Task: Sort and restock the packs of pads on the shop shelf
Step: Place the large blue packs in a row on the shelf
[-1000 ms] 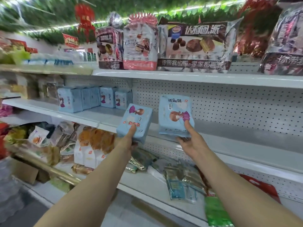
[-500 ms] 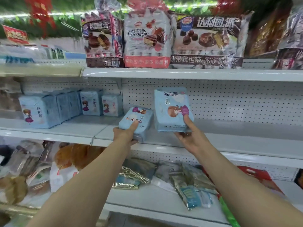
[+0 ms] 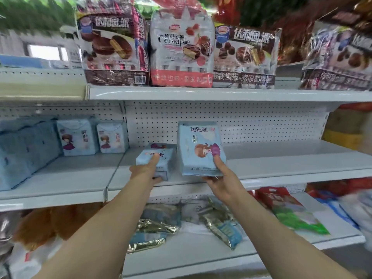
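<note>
Several shelved packs point(image 3: 77, 136) stand at the left of the middle shelf point(image 3: 281, 158), while the left hand point(image 3: 146, 171) grips a tilted pack point(image 3: 161, 156) and the right hand point(image 3: 223, 182) grips an upright pack point(image 3: 201, 146), neither yet set down.

Top shelf, 11 o'clock: brown pie bag point(image 3: 113, 49), "达利园·派", with a barcode label at its foot. 12 o'clock: white-and-pink bag point(image 3: 181, 47), "Cocoapie". 1 o'clock: third pie bag point(image 3: 244, 55), "达利园·派", base strip "家家都喜爱". Centre: upright pad pack point(image 3: 201, 150), "医护级". The same characters appear on 2 shelf packs point(image 3: 77, 136) at 9 o'clock. Tilted pad pack point(image 3: 156, 160): print illegible.
</note>
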